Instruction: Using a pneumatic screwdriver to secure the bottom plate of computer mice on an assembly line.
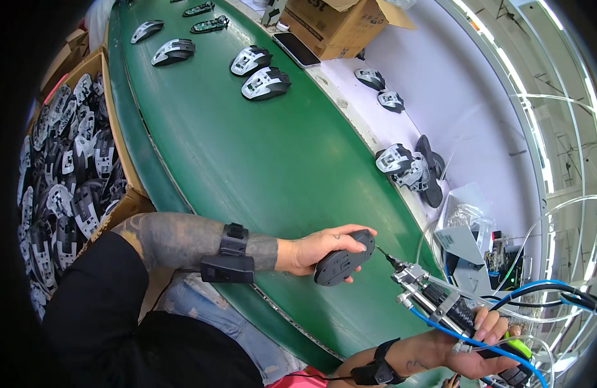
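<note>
Over at nine o'clock, a cardboard box [137, 204] brims with grey and black mouse shells [65, 161]! Next, the green belt [214, 142] carries four white-and-black shells [266, 84] between eleven and twelve. Now to five o'clock, near the middle: the left hand [314, 251] grips a dark mouse [340, 262] over the belt, thumb on top, its flat face showing. Out at three, more shells [395, 160] sit along the ledge. And at four, the right hand [485, 343] wraps round a powered screwdriver [434, 297], its bit right by the mouse's edge; touching or not, I can't tell!
</note>
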Available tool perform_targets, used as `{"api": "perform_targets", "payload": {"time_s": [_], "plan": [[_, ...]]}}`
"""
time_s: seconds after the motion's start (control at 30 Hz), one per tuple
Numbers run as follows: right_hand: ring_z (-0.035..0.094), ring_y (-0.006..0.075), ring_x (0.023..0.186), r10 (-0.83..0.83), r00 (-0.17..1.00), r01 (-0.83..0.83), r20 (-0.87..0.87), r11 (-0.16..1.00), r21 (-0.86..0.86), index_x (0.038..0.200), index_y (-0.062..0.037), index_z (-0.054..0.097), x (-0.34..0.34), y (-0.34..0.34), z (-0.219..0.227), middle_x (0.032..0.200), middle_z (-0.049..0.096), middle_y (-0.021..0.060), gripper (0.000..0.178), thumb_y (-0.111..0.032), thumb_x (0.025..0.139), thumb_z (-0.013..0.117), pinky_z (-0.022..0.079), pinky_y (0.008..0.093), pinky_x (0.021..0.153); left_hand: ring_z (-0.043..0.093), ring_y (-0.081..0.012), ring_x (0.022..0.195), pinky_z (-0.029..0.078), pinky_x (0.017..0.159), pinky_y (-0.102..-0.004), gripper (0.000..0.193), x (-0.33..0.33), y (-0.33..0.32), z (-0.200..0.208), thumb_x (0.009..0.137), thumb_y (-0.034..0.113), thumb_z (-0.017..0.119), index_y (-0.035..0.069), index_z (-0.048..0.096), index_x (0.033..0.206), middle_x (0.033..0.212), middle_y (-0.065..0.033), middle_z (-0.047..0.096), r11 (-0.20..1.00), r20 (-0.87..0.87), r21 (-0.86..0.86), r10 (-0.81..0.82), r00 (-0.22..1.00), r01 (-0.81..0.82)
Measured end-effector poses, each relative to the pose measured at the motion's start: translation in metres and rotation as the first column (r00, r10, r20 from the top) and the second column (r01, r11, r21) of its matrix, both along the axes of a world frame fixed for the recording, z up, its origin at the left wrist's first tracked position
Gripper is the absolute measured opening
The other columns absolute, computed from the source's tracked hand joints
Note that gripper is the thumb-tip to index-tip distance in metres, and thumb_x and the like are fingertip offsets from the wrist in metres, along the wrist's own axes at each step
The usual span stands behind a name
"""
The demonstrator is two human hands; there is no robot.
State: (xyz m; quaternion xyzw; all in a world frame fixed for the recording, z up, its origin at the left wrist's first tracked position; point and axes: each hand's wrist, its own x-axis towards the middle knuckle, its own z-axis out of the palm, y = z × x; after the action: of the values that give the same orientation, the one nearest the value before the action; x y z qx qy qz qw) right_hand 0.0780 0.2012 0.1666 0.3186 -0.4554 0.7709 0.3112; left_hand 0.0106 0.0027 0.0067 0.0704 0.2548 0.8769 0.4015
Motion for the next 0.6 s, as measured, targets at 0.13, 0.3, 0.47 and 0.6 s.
{"api": "perform_targets", "payload": {"time_s": [0.13, 0.3, 0.47, 0.6], "plan": [[0.044, 0.0142, 0.059, 0.088, 0.995, -0.090, 0.037, 0.995, 0.048, 0.102, 0.0030, 0.050, 0.002, 0.003, -0.001, 0.069, 0.047, 0.0046, 0.044, -0.040, 0.091, 0.051, 0.037, 0.0287, 0.063, 0.054, -0.0185, 0.088, 0.055, 0.071, -0.0340, 0.051, 0.006, -0.001, -0.002, 0.088, 0.024, 0.054, 0.015, 0.039, 0.135, 0.109, -0.0087, 0.046, 1.000, -0.030, 0.004, -0.024, 0.999, 0.024], [0.050, 0.0212, 0.067, 0.158, 0.987, -0.160, 0.029, 0.975, 0.157, 0.117, -0.0048, 0.055, 0.002, 0.006, -0.006, 0.079, 0.057, 0.0101, 0.062, -0.058, 0.090, 0.042, 0.037, 0.0346, 0.063, 0.054, -0.0181, 0.088, 0.055, 0.071, -0.0333, 0.050, 0.013, -0.003, 0.004, 0.088, 0.023, 0.054, 0.014, 0.039, 0.135, 0.109, -0.0085, 0.046, 1.000, 0.028, 0.012, -0.021, 0.999, 0.020], [0.047, 0.0212, 0.062, 0.034, 0.999, -0.034, -0.002, 0.996, 0.080, 0.112, -0.0048, 0.056, 0.008, 0.020, 0.001, 0.074, 0.055, 0.0104, 0.060, -0.058, 0.091, 0.040, 0.037, 0.0335, 0.059, 0.054, -0.0167, 0.085, 0.053, 0.065, -0.0321, 0.054, 0.004, 0.009, 0.001, 0.085, 0.028, 0.059, 0.013, 0.041, 0.133, 0.103, -0.0076, 0.048, 0.993, -0.042, -0.085, 0.075, 0.996, -0.078], [0.046, 0.0213, 0.061, 0.037, 0.999, -0.035, -0.022, 0.996, 0.081, 0.107, -0.0050, 0.056, 0.017, 0.025, 0.010, 0.071, 0.053, 0.0099, 0.055, -0.055, 0.090, 0.041, 0.037, 0.0331, 0.058, 0.056, -0.0177, 0.086, 0.055, 0.069, -0.0328, 0.049, -0.016, 0.002, -0.007, 0.087, 0.026, 0.058, 0.014, 0.042, 0.131, 0.105, -0.0074, 0.048, 0.929, 0.008, -0.303, 0.227, 0.974, -0.214]]}}
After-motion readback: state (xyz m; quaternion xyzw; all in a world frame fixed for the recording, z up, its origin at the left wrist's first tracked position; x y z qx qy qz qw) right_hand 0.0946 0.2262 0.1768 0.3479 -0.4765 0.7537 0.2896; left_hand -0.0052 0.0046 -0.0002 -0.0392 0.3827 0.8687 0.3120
